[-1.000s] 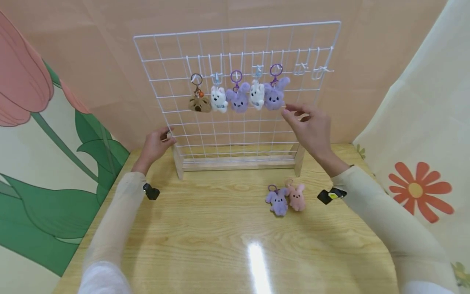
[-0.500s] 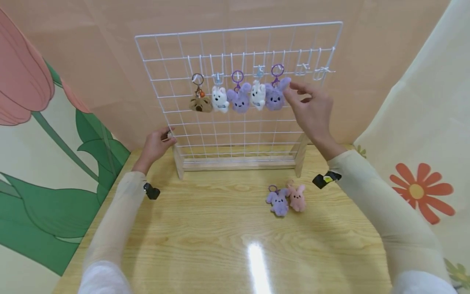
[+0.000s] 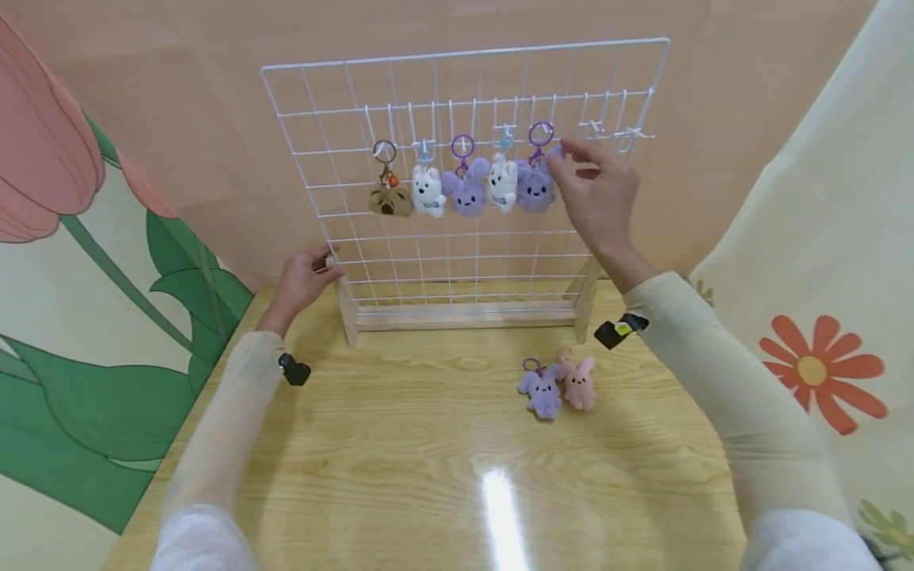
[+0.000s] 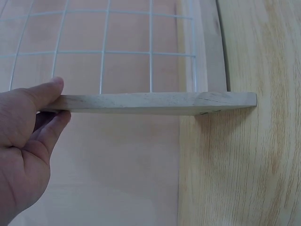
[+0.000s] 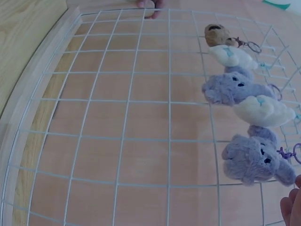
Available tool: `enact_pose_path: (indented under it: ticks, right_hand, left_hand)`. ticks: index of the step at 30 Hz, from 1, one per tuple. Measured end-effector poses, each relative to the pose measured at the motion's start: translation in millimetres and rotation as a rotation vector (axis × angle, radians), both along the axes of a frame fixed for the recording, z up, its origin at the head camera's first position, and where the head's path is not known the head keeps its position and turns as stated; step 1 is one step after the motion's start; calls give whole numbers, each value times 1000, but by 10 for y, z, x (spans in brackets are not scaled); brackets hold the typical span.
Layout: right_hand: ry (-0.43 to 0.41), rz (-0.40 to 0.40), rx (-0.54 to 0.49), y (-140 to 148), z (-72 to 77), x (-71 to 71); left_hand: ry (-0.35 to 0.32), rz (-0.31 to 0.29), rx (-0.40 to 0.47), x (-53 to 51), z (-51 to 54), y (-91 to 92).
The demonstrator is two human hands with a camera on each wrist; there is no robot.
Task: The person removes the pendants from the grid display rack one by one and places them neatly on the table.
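Note:
My left hand (image 3: pixel 301 284) pinches the wooden side post (image 4: pixel 150 102) of a white wire grid rack (image 3: pixel 464 319), thumb on one face and fingers on the other. Across the rack, my right hand (image 3: pixel 603 194) pinches an ear of the rightmost purple bunny keychain (image 3: pixel 535 190), which hangs by its purple ring from a hook. Left of it hang a white dog keychain (image 3: pixel 503 184), another purple bunny keychain (image 3: pixel 467 192), a second white dog keychain (image 3: pixel 428 192) and a brown plush keychain (image 3: pixel 390 201). Only the right hand's fingertips show in the right wrist view.
A purple bunny keychain (image 3: pixel 545 394) and a pink bunny keychain (image 3: pixel 579 385) lie side by side on the wooden table (image 3: pixel 400 444), in front of the rack's right foot (image 3: pixel 585 305). Bare white hooks (image 3: pixel 631 135) stick out at the rack's upper right.
My right hand has risen from beside the rightmost bunny's body to its ear and moved slightly inward. That ear now lies partly behind the fingers. My left hand keeps its place.

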State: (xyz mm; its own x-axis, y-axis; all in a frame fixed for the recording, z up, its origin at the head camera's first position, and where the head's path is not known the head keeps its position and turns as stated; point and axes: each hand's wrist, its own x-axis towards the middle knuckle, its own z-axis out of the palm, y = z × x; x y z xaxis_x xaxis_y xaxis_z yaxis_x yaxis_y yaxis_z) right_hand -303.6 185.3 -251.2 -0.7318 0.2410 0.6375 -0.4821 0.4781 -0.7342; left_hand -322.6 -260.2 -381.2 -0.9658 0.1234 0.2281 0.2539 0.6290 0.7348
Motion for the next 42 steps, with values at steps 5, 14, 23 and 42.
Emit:
enact_pose_path:
  ticks: [5,14,23,42]
  right_hand:
    - [9,-20,-4,-26,10,-58]
    - [60,-45,0,-65,39,-132]
    - [80,-62,-5,-100,35,-190]
    - [32,-56,-129,-126,64,-171]
  left_hand:
    - [3,3,-11,-1,7,3]
    - [9,-7,-4,-5,12,5]
    - [57,0,-16,-22,-15,10]
    - [24,14,-18,-19,-13,-7]
